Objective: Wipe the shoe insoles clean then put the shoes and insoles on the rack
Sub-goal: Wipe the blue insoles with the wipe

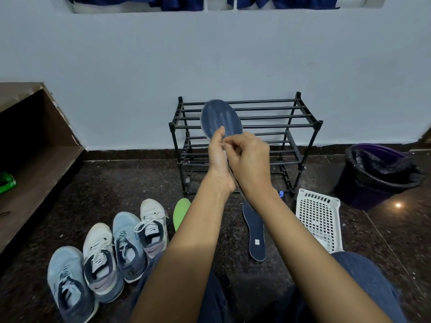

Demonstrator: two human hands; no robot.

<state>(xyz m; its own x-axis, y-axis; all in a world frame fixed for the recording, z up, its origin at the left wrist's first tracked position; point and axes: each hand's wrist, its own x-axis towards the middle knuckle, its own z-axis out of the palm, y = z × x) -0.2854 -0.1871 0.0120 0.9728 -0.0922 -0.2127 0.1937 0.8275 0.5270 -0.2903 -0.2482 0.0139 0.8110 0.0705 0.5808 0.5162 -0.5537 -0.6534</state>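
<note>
Keep the dark insole [220, 117] raised in front of the rack [275, 115], gripped at mid-length by the curled left hand [218, 157]; with the right hand [249, 159], fingers pinching its edge (cloth not discernible), wipe toward the toe; press lightly.

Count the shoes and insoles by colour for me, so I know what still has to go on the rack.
Blue shoes: 2
White shoes: 2
Navy insoles: 2
Green insoles: 1
Total: 7
</note>
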